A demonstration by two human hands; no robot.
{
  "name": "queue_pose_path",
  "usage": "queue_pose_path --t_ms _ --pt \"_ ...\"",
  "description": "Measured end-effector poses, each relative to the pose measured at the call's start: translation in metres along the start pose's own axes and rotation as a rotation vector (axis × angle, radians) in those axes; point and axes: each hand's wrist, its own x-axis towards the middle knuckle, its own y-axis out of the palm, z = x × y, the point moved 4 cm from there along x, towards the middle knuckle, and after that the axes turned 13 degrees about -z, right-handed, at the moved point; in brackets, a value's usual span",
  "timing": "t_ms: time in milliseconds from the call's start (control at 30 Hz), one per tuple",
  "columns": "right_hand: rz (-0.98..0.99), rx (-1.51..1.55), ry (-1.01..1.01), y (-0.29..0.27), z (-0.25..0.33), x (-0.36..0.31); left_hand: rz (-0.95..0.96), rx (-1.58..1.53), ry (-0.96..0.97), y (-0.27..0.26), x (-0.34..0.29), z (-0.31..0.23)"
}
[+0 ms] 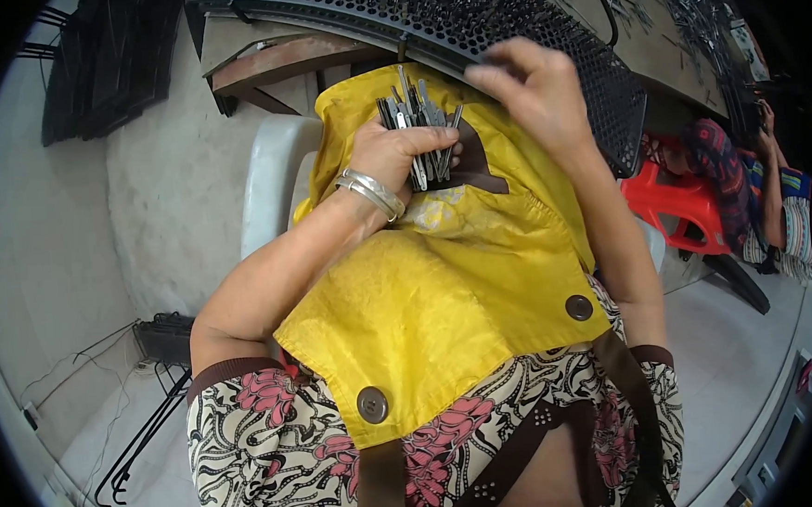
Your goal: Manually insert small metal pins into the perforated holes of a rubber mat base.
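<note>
My left hand (pixel 386 157) is closed around a bundle of thin flat metal pieces (pixel 426 127) in front of my lap. Their silvery and dark ends stick out above and below the thumb, and their exact kind is too small to tell. My right hand (pixel 537 87) is raised at the near edge of a black perforated rack (pixel 391 8). Its fingers are bent, with the thumb apart from them, slightly blurred; I see nothing between them. A yellow apron (pixel 400 310) with brown straps covers my front and lies beneath the bundle.
More metal pieces (pixel 680 14) lie scattered over the worktable (pixel 639 39) beyond the rack. At the right, a person in a patterned sleeve (pixel 711 156) is beside a red plastic stool (pixel 668 205). Black racks (pixel 115 57) hang at the far left. A pale chair (pixel 276 178) is beside me.
</note>
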Motion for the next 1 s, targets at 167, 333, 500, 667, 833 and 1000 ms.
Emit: queue_pose_path --t_ms 167,333,500,667,833,1000 --pt "0.157 0.362 0.352 0.015 -0.009 -0.037 0.024 0.010 0.031 0.008 -0.005 -0.002" --pt "0.117 0.619 0.571 0.017 -0.013 -0.043 0.033 0.016 0.032 0.005 -0.003 0.000" --pt "0.094 0.634 0.593 0.012 -0.016 -0.049 -0.019 -0.026 -0.006 0.002 0.001 0.004" --pt "-0.264 0.569 0.370 -0.014 -0.018 -0.026 -0.086 -0.030 -0.025 -0.001 0.001 0.003" --pt "-0.513 0.250 0.041 -0.025 -0.016 0.009 -0.070 0.002 -0.025 0.001 0.001 0.002" --pt "-0.534 0.019 -0.345 -0.014 -0.012 0.022 -0.046 -0.007 -0.001 0.002 0.001 0.002"
